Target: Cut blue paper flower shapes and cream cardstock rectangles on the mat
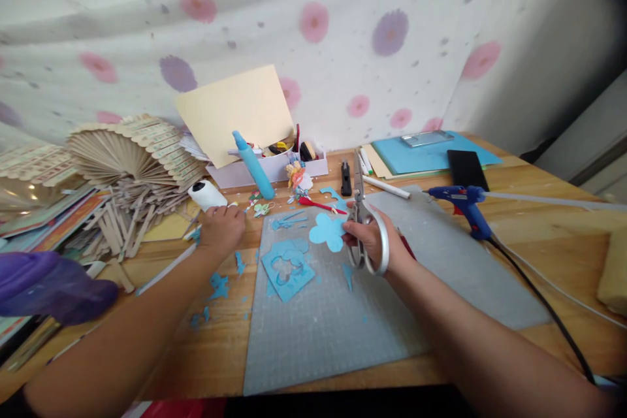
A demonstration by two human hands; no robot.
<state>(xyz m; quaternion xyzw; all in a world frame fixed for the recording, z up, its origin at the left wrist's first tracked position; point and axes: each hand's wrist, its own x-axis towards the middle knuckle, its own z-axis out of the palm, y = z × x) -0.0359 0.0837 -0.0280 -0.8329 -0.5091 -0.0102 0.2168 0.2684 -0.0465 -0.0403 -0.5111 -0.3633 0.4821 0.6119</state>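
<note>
My right hand (375,241) holds large grey-handled scissors (382,245), blades pointing up and away. A light-blue paper flower (327,232) with rounded petals is at its thumb, apparently pinched there too. My left hand (223,230) is low over the wooden table with its fingers curled; whatever may be under them is hidden. Just beyond it lies a white cylinder with a dark end (206,196). Between the hands, a blue paper square with a flower-shaped hole (289,272) rests on the grey cutting mat (313,346). Blue scraps (219,285) are scattered on the table.
At the right lies a blue glue gun (463,202) with its cord. A blue bottle (253,166) stands before a white tool box (235,175). Wooden stick fans (137,150) are piled left. A black stapler (345,177) and blue sheets (431,153) are at the back.
</note>
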